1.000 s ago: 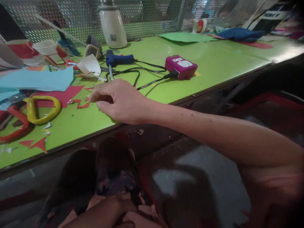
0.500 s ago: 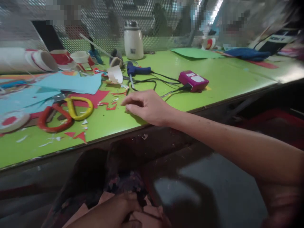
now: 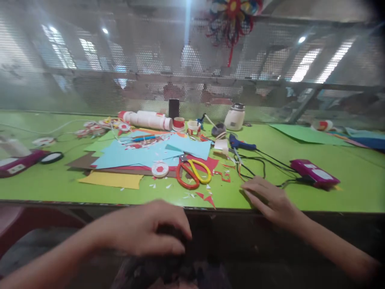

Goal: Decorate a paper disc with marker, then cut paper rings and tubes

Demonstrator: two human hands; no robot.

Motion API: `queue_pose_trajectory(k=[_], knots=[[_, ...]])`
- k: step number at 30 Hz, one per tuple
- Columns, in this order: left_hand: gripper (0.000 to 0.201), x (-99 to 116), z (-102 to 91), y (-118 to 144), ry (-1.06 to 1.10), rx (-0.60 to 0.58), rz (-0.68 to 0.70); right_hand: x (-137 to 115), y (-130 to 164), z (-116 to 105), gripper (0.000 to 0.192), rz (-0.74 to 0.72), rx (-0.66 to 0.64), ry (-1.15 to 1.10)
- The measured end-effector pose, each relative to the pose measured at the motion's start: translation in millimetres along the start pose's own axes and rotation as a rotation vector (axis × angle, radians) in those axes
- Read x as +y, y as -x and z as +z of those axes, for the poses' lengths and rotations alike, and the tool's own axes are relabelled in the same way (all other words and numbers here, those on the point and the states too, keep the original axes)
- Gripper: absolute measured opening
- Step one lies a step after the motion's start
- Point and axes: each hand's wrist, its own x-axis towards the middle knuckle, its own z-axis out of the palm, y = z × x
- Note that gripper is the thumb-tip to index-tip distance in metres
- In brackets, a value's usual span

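Observation:
My left hand (image 3: 150, 228) hovers in front of the table edge, fingers curved with a gap between thumb and fingers, holding nothing. At the table's front, my right hand (image 3: 270, 200) rests on the green top with thumb and fingers apart and nothing in them. Between the two hands lie scissors (image 3: 192, 172) with one red and one yellow handle loop. Small red paper scraps (image 3: 207, 198) are scattered near them. Behind my right hand is a blue glue gun (image 3: 242, 143), its black cable running beside my fingers to a purple power box (image 3: 314, 173).
Blue paper sheets (image 3: 135, 154) and a yellow strip (image 3: 111, 180) lie left of the scissors. White paper rolls (image 3: 147, 120), paper cups (image 3: 194, 128) and a white jar (image 3: 235, 117) stand behind, before a mesh screen (image 3: 150, 86). A green sheet (image 3: 303, 134) lies at back right.
The view has swung up and left, showing more of the table. My left hand has risen from my lap to the table edge. My right hand still rests on the table.

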Motion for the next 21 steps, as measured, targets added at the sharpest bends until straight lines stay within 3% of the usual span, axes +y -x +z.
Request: queue_pose_trajectory(k=[2,5,9,11,14,21], knots=[[0.025,-17,-42.1,8,-0.059,0.139,-0.021,-4,-6,-1,0.017,0.052,0.060,0.035],[0.032,-48,-98.2,9,-0.092,0.251,-0.090,-13,-28,3,0.014,0.108,0.135,0.035],[0.034,-77,-143.7,-4,-0.259,0.309,-0.184,-28,-73,19,0.013,0.101,0.135,-0.015],[0.033,-83,-151.0,-12,-0.317,0.293,-0.134,-34,-97,31,0.014,0.078,0.111,-0.044],[0.030,-88,-147.2,-24,-0.352,0.277,-0.050,-40,-130,47,0.016,0.055,0.058,-0.067],[0.021,-110,-123.9,-35,-0.267,0.524,-0.006,-50,-175,70,0.019,0.079,-0.061,-0.087]])
